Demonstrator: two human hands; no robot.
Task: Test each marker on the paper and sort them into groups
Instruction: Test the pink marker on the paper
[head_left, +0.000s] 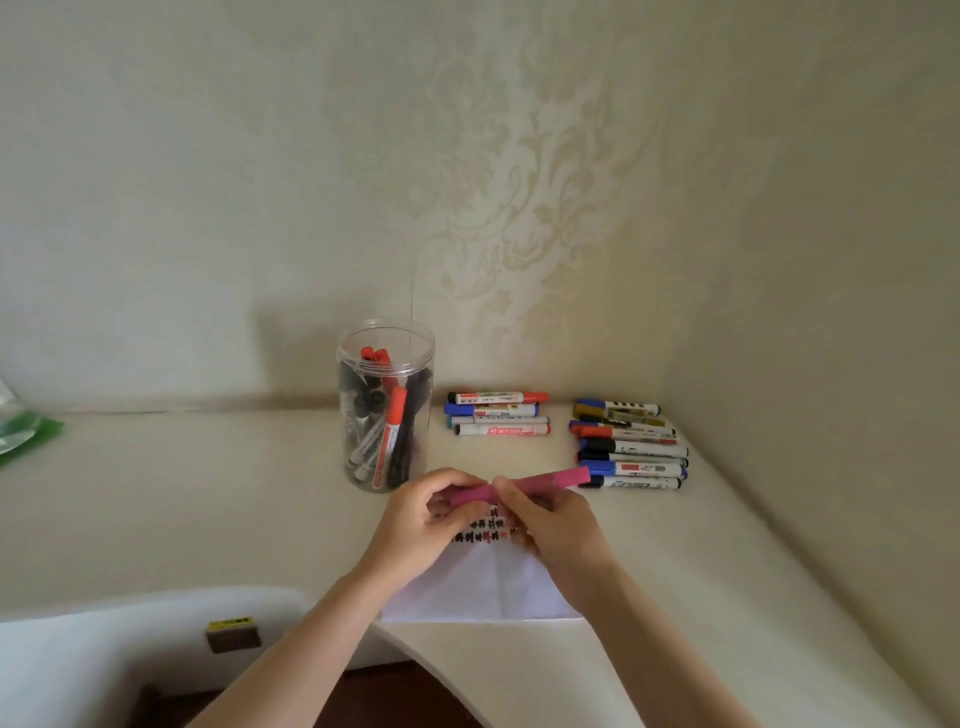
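A person's left hand (427, 512) and right hand (540, 512) both grip a pink marker (524, 486) held level above the paper (483, 587) on the table (208, 499), fingers curled round its barrel. Rows of test marks already cross the sheet; the hands appear to be pulling off or pressing on the cap, so the next move is likely a test stroke or sorting. Beyond stand a clear jar (385, 405) of untested markers and two sorted groups (497, 413) (629, 444).
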